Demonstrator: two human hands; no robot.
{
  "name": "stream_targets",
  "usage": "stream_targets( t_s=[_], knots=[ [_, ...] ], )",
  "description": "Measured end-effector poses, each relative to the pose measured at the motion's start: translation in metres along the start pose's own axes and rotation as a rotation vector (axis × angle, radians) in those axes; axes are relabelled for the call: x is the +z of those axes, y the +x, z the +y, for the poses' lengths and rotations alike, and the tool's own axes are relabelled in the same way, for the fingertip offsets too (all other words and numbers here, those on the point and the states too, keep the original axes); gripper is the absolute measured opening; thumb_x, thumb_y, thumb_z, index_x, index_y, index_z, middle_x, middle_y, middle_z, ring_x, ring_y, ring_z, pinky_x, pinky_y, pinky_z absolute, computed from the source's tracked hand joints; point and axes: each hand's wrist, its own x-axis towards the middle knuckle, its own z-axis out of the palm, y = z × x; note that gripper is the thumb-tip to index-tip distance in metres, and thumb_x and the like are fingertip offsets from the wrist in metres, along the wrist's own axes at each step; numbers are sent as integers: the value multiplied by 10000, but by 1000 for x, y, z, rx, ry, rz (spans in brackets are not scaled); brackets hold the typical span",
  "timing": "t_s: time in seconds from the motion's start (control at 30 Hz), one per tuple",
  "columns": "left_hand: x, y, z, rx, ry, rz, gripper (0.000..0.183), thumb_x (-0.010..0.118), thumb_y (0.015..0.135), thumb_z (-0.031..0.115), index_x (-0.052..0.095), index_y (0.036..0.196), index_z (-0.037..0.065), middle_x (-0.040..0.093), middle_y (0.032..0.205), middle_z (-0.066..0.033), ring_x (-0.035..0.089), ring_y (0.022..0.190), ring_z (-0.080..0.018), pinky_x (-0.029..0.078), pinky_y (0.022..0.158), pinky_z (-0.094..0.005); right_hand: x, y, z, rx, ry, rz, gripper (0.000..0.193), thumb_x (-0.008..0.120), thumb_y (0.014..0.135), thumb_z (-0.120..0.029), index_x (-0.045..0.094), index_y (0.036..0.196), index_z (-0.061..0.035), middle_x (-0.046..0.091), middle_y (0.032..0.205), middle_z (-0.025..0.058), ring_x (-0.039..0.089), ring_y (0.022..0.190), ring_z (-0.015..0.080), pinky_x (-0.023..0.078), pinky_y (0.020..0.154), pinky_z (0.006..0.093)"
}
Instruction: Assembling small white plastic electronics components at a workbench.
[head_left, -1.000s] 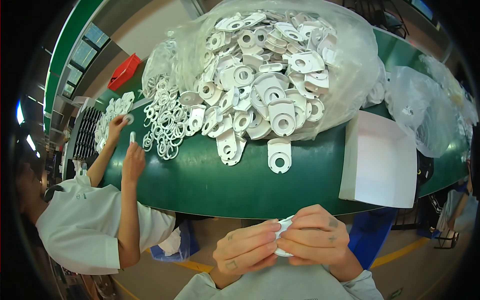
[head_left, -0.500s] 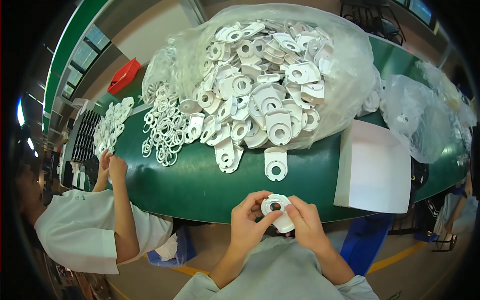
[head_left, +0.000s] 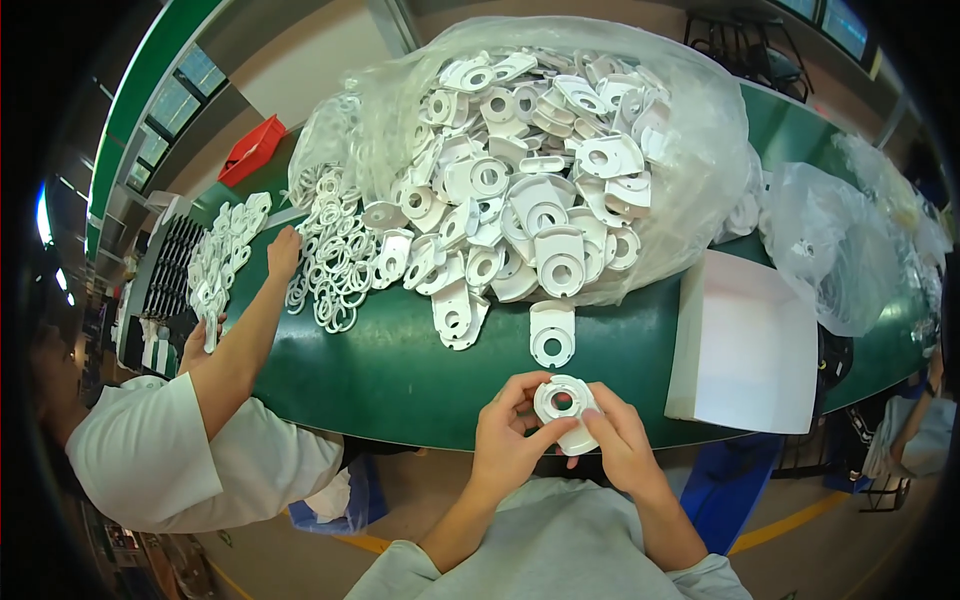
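Observation:
Between my two hands is a white plastic part [head_left: 577,440] with a round ring end and a flat tab, held just above the table's near edge. My left hand [head_left: 508,440] grips its left side, thumb laid across the front below the ring. On the opposite side, my right hand [head_left: 622,440] pinches it with the thumb on its face. The ring end points away from me and the tab toward me. A similar white part [head_left: 552,333] lies flat on the table beyond my hands. Behind it, a heap of such parts [head_left: 487,178] spills from a large clear plastic bag [head_left: 700,170].
White rings [head_left: 335,255] lie piled left of the heap. A co-worker's hand [head_left: 284,253] touches that pile's edge, near more white parts [head_left: 232,235]. A white open box [head_left: 750,345] stands on the green table [head_left: 400,365] at right. A red bin [head_left: 250,150] sits far left.
My hands and the held part have shifted slightly right and away from me. The co-worker's one hand has reached over to the rings.

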Motion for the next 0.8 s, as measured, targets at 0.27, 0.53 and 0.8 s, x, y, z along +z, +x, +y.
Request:
stream_targets(
  t_s=[0.27, 0.53, 0.8],
  knots=[
    [-3, -5, -7, 4, -267, -83, 281, 596, 804, -90, 557, 1081, -64, 539, 1013, -78, 563, 886, -138, 497, 771, -268, 7, 0, 8, -50, 5, 53, 231, 444, 837, 21, 506, 1059, 34, 585, 866, 74, 596, 684, 121, 490, 466, 247],
    [-72, 21, 2, 188, 695, 328, 279, 722, 712, 41, 655, 981, 11, 606, 930, -83, 590, 773, -158, 471, 702, -232, -56, -54, -62, -162, -553, 725, 472, 467, 903, -30, 372, 1362, 13, 582, 1071, 144, 600, 694, 150, 478, 446, 224],
    [-95, 75, -6, 375, 1186, 537, 351, 748, 721, 219, 635, 1007, 51, 607, 959, -96, 593, 838, -281, 480, 738, -399, -130, -36, -80, 17, -789, 897, 489, 501, 875, -48, 430, 1359, -55, 614, 1003, 128, 599, 766, 139, 504, 589, 262]
  ],
)
